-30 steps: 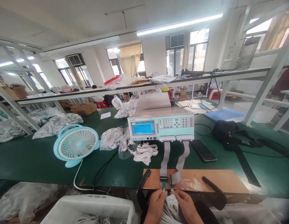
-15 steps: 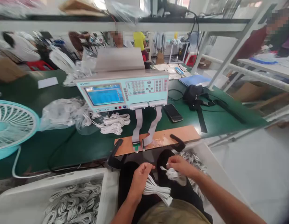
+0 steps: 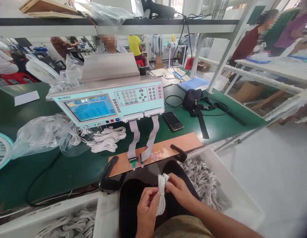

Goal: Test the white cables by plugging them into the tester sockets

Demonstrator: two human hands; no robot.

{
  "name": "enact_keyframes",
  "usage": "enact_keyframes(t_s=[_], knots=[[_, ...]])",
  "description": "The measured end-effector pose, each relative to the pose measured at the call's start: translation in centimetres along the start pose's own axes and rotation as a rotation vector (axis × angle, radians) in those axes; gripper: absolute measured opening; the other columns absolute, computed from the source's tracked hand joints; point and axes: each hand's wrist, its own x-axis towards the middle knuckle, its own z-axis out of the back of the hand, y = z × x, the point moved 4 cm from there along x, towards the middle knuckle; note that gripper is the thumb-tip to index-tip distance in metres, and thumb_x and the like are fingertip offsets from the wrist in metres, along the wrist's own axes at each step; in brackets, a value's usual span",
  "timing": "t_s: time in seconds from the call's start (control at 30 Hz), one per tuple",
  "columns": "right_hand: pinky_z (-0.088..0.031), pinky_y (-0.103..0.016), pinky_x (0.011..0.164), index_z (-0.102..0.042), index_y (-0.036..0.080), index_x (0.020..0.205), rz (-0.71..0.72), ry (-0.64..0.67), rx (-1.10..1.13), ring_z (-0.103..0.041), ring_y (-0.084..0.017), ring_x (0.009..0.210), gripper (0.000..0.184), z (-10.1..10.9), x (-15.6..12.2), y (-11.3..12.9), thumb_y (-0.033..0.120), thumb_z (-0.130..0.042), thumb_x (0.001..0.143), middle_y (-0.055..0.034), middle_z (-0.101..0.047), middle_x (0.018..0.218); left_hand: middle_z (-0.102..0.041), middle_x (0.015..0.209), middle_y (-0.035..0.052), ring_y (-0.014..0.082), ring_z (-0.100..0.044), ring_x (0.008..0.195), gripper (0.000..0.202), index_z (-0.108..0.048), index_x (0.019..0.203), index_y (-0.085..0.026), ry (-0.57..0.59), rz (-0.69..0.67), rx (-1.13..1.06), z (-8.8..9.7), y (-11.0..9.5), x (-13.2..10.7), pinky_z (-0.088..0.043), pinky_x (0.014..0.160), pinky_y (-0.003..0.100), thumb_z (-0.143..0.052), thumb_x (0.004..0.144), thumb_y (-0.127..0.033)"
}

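Note:
A coiled white cable bundle (image 3: 161, 200) is held upright above my lap, tied round its middle. My left hand (image 3: 147, 203) is closed round its left side, thumb and fingers at the tie. The fingers of my right hand (image 3: 179, 189) pinch the upper right of the bundle beside a white connector (image 3: 165, 177); its fingertips are partly hidden. Beyond my hands, two grey ribbon cables (image 3: 153, 134) run from a light blue tester (image 3: 140, 96) with a lit screen to a small green board (image 3: 133, 163) at the edge of an orange board (image 3: 165, 151).
White bins (image 3: 242, 195) of coiled cables flank my legs. Black clamp handles (image 3: 109, 175) jut from the table edge. A loose cable bundle (image 3: 106, 139), a plastic bag (image 3: 41, 134), a phone (image 3: 172, 120) and a black pouch (image 3: 193, 101) lie on the green table. People work behind.
My hands have come together on one upright cable bundle; before, they were apart, each with white cable. The bundle in my left hand has turned upright. The view has shifted right.

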Motion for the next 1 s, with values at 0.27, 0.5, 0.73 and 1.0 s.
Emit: enact_keyframes(t_s=[0.27,0.5,0.73,1.0], knots=[[-0.038,-0.023,0.061,-0.057,0.017,0.078,0.167,0.136,-0.312,-0.047,-0.012,0.065,0.010,-1.9,1.0,1.4,0.024,-0.052,0.082,0.0014,-0.053,0.071,-0.055,0.082,0.0022,0.0161,-0.055,0.076,0.014,-0.056,0.077,-0.018,-0.017,-0.144,-0.028,2.2,-2.4,0.4,-0.047,0.069,0.025,-0.063,0.071,-0.028],[-0.035,-0.024,0.063,-0.054,0.018,0.079,0.430,0.252,-0.654,-0.047,-0.013,0.068,0.010,-3.9,2.6,2.9,0.020,-0.046,0.084,0.0002,-0.052,0.072,-0.054,0.069,-0.0013,0.0105,-0.050,0.062,0.020,-0.052,0.064,-0.015,0.036,-0.049,0.013,4.3,-3.3,3.1,-0.042,0.057,0.020,-0.067,0.068,-0.028],[-0.036,-0.023,0.060,-0.057,0.016,0.071,0.230,0.056,-0.360,-0.047,-0.012,0.063,0.020,-4.5,6.1,0.8,0.030,-0.050,0.083,0.0016,-0.052,0.066,-0.049,0.061,-0.0061,0.0076,-0.044,0.048,0.026,-0.047,0.082,-0.019,-0.015,0.022,-0.087,4.6,-3.8,5.3,-0.036,0.039,0.016,-0.063,0.070,-0.035],[-0.034,-0.022,0.051,-0.059,0.014,0.064,0.070,0.034,-0.137,-0.042,-0.010,0.052,0.027,-5.6,7.6,-0.5,0.038,-0.056,0.077,0.0025,-0.051,0.057,-0.047,0.057,-0.0063,0.0056,-0.041,0.045,0.024,-0.049,0.068,-0.017,-0.035,0.056,-0.195,5.0,-1.9,5.4,-0.036,0.040,0.016,-0.063,0.072,-0.036]])
